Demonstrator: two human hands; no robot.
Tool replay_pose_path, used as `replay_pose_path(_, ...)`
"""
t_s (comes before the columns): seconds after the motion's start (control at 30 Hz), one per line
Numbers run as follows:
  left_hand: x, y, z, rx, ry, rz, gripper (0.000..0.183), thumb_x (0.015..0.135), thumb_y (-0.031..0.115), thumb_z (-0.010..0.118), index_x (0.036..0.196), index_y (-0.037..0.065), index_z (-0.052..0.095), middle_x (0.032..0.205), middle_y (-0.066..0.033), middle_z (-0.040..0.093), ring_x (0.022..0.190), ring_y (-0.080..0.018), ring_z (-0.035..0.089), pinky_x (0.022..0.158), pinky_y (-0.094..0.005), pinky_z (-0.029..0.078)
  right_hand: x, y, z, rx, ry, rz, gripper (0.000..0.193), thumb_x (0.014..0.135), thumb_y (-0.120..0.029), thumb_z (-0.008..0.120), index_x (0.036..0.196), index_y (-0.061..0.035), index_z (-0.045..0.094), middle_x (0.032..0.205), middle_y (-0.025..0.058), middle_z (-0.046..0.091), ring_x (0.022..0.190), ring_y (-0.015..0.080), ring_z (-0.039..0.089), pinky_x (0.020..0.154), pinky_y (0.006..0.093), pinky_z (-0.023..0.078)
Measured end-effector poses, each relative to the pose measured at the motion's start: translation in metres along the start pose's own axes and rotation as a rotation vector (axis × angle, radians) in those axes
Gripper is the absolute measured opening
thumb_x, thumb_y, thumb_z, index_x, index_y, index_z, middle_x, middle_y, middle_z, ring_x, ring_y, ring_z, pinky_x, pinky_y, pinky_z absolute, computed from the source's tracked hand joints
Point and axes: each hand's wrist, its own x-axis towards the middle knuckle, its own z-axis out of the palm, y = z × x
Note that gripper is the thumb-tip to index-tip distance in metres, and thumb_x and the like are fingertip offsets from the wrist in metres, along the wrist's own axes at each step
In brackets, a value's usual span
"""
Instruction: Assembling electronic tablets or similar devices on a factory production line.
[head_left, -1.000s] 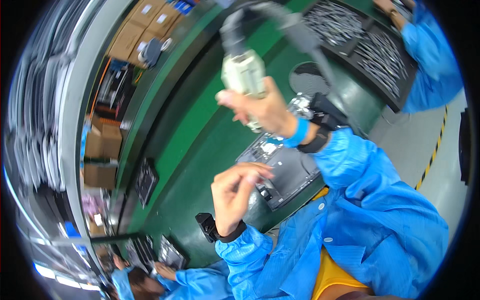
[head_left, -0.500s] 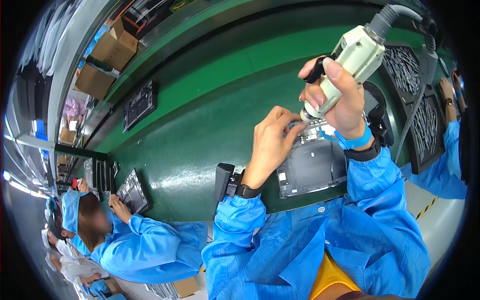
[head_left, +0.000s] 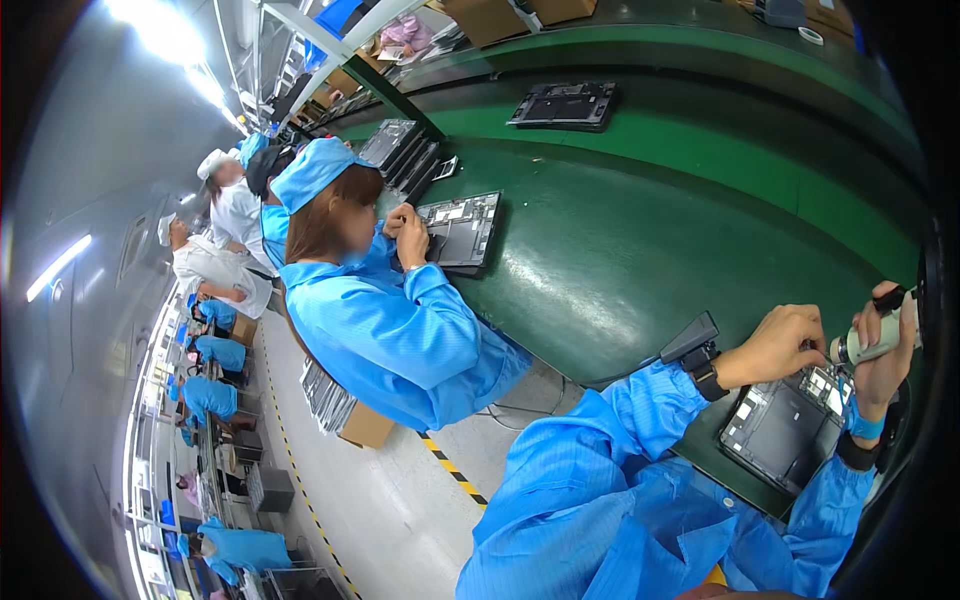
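Currently, the opened dark device chassis [head_left: 783,428] lies flat on the green workbench [head_left: 610,225], at the near edge in front of the wearer, its inside facing up and pale components exposed along its far side. The right hand [head_left: 882,378] is wrapped around a pale green handheld tool [head_left: 853,346], nose directed left toward the far side of the chassis; contact between the two cannot be confirmed. The left hand [head_left: 768,348] is bent over the far left corner, fingertips beside the tool's nose; whether they pinch anything cannot be told. A blue band [head_left: 864,424] circles the right wrist; a black wrist unit [head_left: 692,345] sits on the left. Further left, a co-worker in a blue cap [head_left: 318,172] has both hands at a second chassis [head_left: 465,228]. Beyond it stand stacked dark units [head_left: 398,155]. A third chassis [head_left: 565,104] lies toward the bench's far side.
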Motion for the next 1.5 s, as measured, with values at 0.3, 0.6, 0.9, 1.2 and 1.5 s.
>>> replay_pose_path(0.3, -0.001, -0.007, 0.004, -0.090, -0.088, 0.137, 0.009, 0.069, 0.008, 0.068, 0.072, 0.001, 0.064, 0.074, -0.0107, 0.057, 0.069, -0.0282, 0.057, 0.061, -0.0370, 0.044, -0.010, -0.009, -0.002, 0.028, -0.064, 0.008, 0.032, 0.096, -0.030, 0.037, 0.096, 0.0000, 0.048, 0.058, -0.0022, 0.039, 0.052, 0.0052, 0.035, 0.058, 0.0221, 0.033)
replay_pose_path(0.6, -0.029, -0.048, -0.056, 0.213, -0.085, -0.271, 0.053, 0.074, 0.018, 0.074, 0.119, 0.002, 0.051, 0.091, -0.0095, 0.057, 0.056, -0.0113, 0.055, 0.050, -0.0256, 0.045, -0.020, 0.017, 0.063, -0.008, 0.199, -0.003, 0.027, 0.087, -0.021, 0.053, 0.099, 0.0022, 0.051, 0.075, 0.0074, 0.054, 0.056, 0.0097, 0.047, 0.060, 0.0294, 0.047)
replay_pose_path(0.9, -0.025, -0.030, -0.032, -0.044, -0.335, -0.508, 0.062, 0.074, 0.013, 0.068, 0.126, -0.005, 0.040, 0.067, -0.0151, 0.061, 0.061, -0.0287, 0.061, 0.057, -0.0370, 0.046, -0.012, 0.038, 0.058, -0.267, 0.094, 0.011, 0.048, 0.087, -0.040, 0.042, 0.093, 0.0061, 0.054, 0.052, 0.0020, 0.042, 0.049, 0.0118, 0.043, 0.061, 0.0308, 0.043)
replay_pose_path(1.2, -0.031, -0.035, -0.024, -0.096, -0.275, -0.436, 0.058, 0.077, 0.009, 0.065, 0.127, -0.006, 0.039, 0.059, -0.0126, 0.056, 0.051, -0.0205, 0.056, 0.050, -0.0334, 0.041, -0.015, 0.040, 0.057, -0.285, 0.087, 0.105, 0.054, 0.084, -0.047, 0.044, 0.091, 0.0058, 0.054, 0.050, 0.0020, 0.040, 0.048, 0.0136, 0.042, 0.062, 0.0321, 0.042)
replay_pose_path(1.5, -0.034, -0.036, -0.023, -0.091, -0.237, -0.434, 0.051, 0.076, 0.007, 0.063, 0.122, -0.002, 0.043, 0.058, -0.0130, 0.056, 0.050, -0.0221, 0.055, 0.049, -0.0347, 0.039, -0.017, 0.045, 0.059, -0.163, 0.022, 0.056, 0.038, 0.086, -0.031, 0.048, 0.090, 0.0069, 0.055, 0.054, 0.0038, 0.046, 0.052, 0.0115, 0.044, 0.059, 0.0287, 0.043)
